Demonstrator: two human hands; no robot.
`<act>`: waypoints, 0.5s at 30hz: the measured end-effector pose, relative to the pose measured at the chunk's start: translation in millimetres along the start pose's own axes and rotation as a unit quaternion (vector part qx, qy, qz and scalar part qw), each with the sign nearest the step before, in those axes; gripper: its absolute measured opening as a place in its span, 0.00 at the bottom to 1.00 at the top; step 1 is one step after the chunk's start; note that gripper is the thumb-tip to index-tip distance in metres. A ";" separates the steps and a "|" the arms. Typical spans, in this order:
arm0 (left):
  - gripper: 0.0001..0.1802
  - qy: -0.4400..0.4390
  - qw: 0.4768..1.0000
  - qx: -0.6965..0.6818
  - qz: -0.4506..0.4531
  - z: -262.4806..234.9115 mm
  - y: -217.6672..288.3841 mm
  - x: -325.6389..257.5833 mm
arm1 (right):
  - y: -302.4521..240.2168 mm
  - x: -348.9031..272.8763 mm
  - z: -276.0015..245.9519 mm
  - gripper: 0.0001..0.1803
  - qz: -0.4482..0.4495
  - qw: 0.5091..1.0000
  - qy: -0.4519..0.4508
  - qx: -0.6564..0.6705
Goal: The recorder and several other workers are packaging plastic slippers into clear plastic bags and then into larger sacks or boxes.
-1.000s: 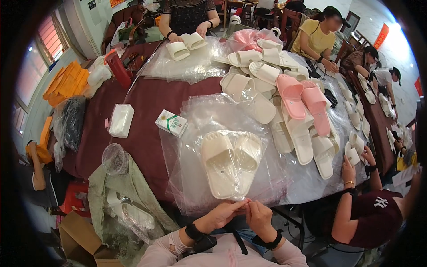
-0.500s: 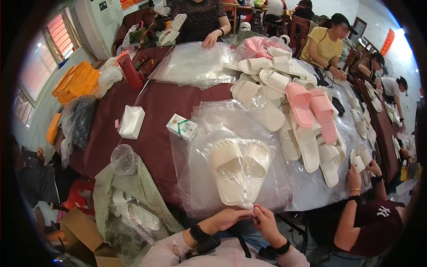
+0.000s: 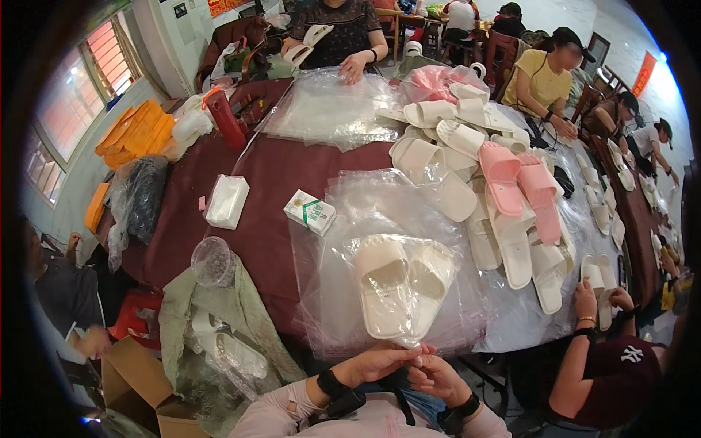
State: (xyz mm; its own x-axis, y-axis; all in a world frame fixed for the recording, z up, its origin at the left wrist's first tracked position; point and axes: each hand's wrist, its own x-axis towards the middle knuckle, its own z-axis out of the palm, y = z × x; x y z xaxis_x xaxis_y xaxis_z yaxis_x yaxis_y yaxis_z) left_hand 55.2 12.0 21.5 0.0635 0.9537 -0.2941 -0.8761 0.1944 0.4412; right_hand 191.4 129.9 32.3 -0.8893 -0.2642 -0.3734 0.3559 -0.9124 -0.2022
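Observation:
A pair of cream slippers (image 3: 383,299) lies side by side inside a clear plastic bag (image 3: 409,326), close to me on the table. The bag's mouth is gathered into a narrow twist at the slippers' heel end. My left hand (image 3: 387,359) pinches this twist between thumb and fingers. Right beside it, my right hand (image 3: 438,377) is closed with bent fingers at the tail of the same bag, the fingertips of both hands almost touching. Beneath the bagged pair is a stack of flat clear bags (image 3: 332,270).
Loose cream slippers (image 3: 511,241) and pink slippers (image 3: 500,179) pile up at the right. A small box (image 3: 310,212), tissue pack (image 3: 228,202) and clear tub (image 3: 213,260) stand left. An open sack (image 3: 248,306) hangs below the tub. Co-workers sit across and at right.
The whole view has shifted slightly, so things appear further right. My right hand has drawn a little lower and back from the twist. Across the table, a co-worker's slippers have moved.

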 end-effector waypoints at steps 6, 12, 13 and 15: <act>0.13 -0.028 0.998 0.031 0.041 -3.7 -3.7 -1.5 | -0.1 1.1 0.6 0.13 -0.001 0.998 -0.069 0.003; 0.11 -0.028 0.999 0.025 -0.014 -5.8 6.8 -6.7 | 5.2 0.0 -1.0 0.13 0.006 0.941 0.035 -0.338; 0.11 0.023 0.997 0.072 0.012 2.0 7.9 -7.6 | 5.1 0.3 -2.8 0.13 0.004 0.941 0.035 -0.338; 0.11 0.071 0.989 0.120 0.038 9.0 8.1 -5.4 | 3.9 1.0 -6.3 0.10 -0.081 0.849 0.086 -0.515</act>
State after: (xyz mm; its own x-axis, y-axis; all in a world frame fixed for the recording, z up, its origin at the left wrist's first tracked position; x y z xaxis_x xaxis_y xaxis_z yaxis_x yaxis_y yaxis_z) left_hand 52.0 10.5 34.3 -0.0802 0.9289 -0.3615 -0.7353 0.1897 0.6506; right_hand 193.7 128.1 25.4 -0.9274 -0.0311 -0.3729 0.3731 -0.1525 -0.9152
